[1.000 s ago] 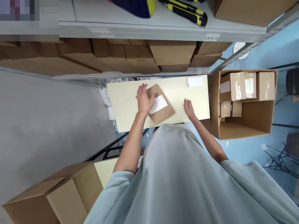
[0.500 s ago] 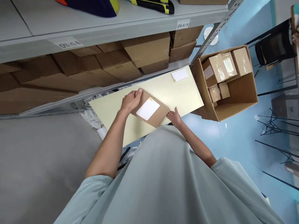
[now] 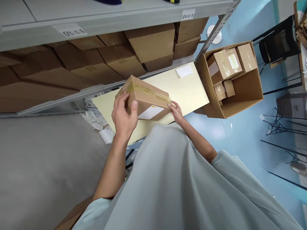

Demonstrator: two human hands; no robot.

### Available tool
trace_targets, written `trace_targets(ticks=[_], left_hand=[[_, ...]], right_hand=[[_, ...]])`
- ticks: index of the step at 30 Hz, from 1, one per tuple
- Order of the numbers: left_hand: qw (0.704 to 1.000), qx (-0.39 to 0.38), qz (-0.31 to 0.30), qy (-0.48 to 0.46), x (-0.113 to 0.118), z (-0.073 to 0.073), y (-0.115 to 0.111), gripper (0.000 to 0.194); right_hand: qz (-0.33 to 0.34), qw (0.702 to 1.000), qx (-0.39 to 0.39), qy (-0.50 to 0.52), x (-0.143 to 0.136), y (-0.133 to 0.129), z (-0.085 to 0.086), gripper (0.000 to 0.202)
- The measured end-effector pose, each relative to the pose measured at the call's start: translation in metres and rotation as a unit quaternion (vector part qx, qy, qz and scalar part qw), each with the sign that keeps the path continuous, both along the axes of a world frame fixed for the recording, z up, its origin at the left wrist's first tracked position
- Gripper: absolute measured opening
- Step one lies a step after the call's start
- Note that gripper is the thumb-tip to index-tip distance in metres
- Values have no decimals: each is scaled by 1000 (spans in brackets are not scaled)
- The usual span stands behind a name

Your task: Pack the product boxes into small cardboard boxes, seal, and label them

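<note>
Between my two hands a small cardboard box (image 3: 150,95) is held tilted above a pale yellow board (image 3: 187,92). Clear tape runs along its upper side, and a white label (image 3: 151,112) shows on the side facing me. My left hand (image 3: 124,116) grips the box's left end, fingers on the end face and thumb along the near side. At the right end, the fingertips of my right hand (image 3: 176,111) pinch a corner by the tape. A stack of white labels (image 3: 184,71) lies on the board's far right part.
A large open carton (image 3: 248,95) with several taped boxes stands right of the board. Beyond the board, cardboard boxes (image 3: 153,44) fill a shelf under a grey shelf edge (image 3: 134,20) with handwritten tags. A black chair (image 3: 279,40) stands farther right.
The box has been tipped up, so its taped side now shows. My left hand has shifted to its left end, and my right hand has closed on its right corner.
</note>
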State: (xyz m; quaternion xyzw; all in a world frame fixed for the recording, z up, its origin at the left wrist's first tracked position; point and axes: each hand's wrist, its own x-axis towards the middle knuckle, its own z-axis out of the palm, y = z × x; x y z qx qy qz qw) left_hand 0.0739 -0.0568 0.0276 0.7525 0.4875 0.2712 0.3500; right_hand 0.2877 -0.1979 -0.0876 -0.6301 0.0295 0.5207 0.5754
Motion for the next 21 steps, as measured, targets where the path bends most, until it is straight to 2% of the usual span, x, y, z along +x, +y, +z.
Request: trace_targets(ticks=[3, 7, 10, 14, 19, 21], left_hand=[[999, 28, 23, -7, -1, -1, -13, 67], [997, 39, 72, -3, 1, -14, -25, 70], [993, 1, 118, -1, 3, -28, -34, 82], [981, -94, 170, -19, 7, -40, -49, 94], [951, -165, 260, -4, 9, -54, -58, 73], [942, -210, 262, 5, 6, -65, -56, 64]], right_hand=[[16, 1000, 5, -26, 12, 6, -3, 74], [37, 998, 20, -43, 30, 13, -6, 73], [57, 996, 22, -58, 43, 17, -10, 70], [93, 992, 1, -80, 60, 21, -12, 52], [133, 990, -7, -47, 70, 26, -6, 30], [143, 989, -10, -25, 69, 29, -1, 28]])
